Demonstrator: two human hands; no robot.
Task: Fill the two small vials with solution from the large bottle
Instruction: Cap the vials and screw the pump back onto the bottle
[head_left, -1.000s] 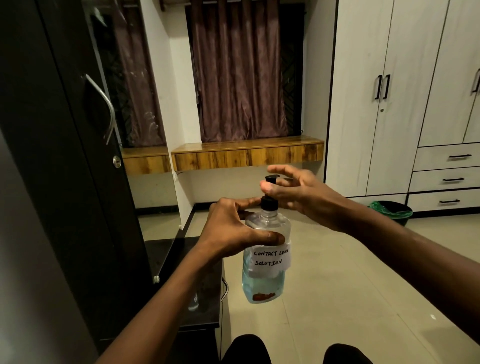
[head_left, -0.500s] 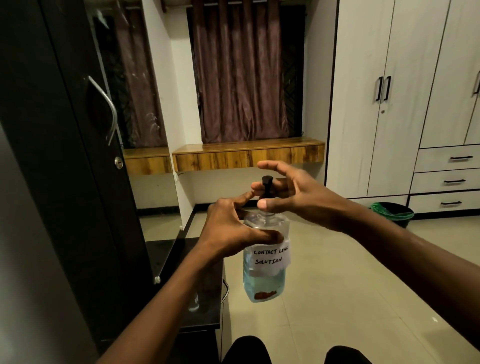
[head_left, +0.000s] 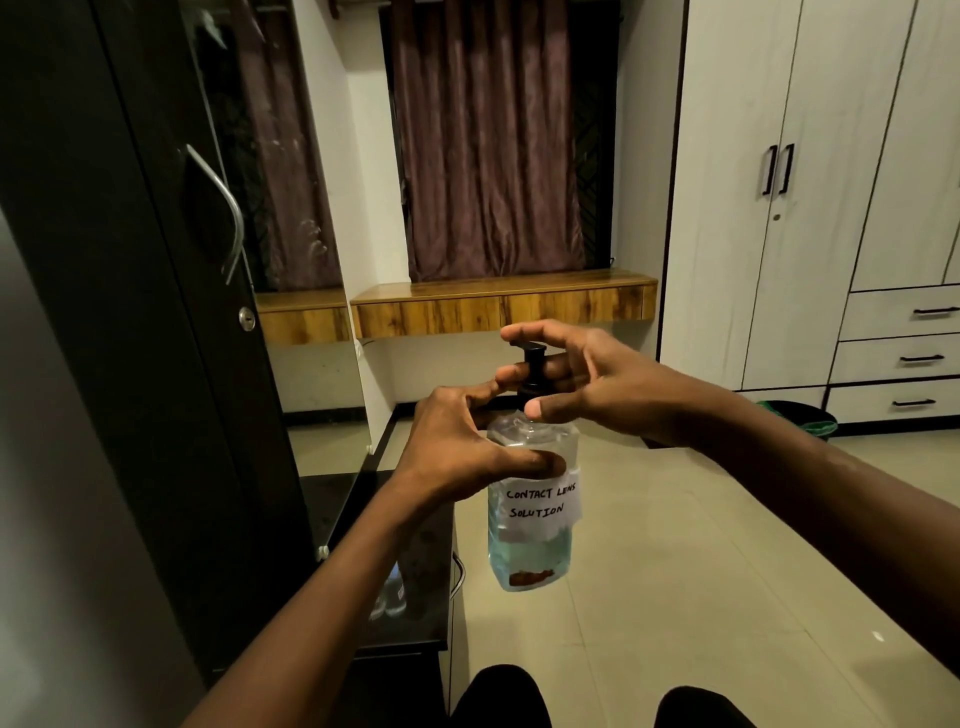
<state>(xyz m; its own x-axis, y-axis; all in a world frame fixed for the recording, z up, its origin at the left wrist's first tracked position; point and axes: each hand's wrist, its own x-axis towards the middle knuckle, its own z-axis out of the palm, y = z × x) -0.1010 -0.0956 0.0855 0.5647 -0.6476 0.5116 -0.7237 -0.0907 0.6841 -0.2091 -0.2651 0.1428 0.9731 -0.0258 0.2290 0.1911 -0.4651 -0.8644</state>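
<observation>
Bottle (head_left: 531, 499) held mid-air, left hand (head_left: 462, 452) closed round its shoulder. Right hand (head_left: 576, 384) fingers pinch the pump (head_left: 533, 371). Step: likely unscrewing it. Next: lift out, pour into vials (head_left: 389, 597) on surface (head_left: 415, 545).

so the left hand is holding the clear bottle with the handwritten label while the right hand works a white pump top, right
Not quite: the pump top is black, not white, as the head view shows. The rest holds: the left hand grips the clear plastic bottle with the handwritten label while the right hand works the pump.
</observation>
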